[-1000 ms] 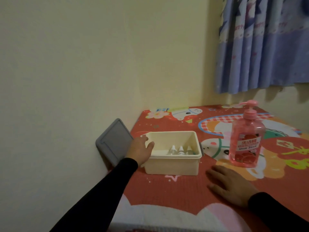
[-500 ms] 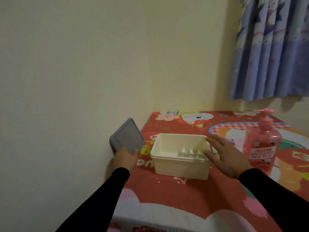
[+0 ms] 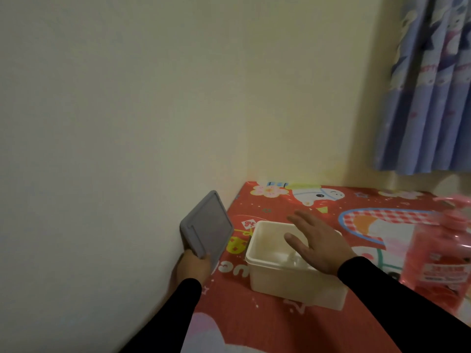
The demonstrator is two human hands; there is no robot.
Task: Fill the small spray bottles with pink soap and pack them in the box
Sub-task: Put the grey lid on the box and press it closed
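A cream box [image 3: 285, 281] stands on the red cartoon-print table. Small clear spray bottles [image 3: 293, 259] lie inside it, mostly hidden by my right hand [image 3: 316, 245], which hovers over the box with its fingers spread. My left hand [image 3: 195, 267] grips the lower edge of the grey lid [image 3: 207, 228], which is tilted up beside the wall, left of the box. The pink soap pump bottle [image 3: 443, 261] stands at the right edge of the view, blurred.
The table [image 3: 254, 314] sits in a corner, with a cream wall to the left and behind. A blue patterned curtain [image 3: 430, 98] hangs at the upper right. The table's near edge shows a pale pink and white print.
My right hand has moved left from beside the box to over its opening. My left hand has taken the grey lid by its lower edge. The view has swung left.
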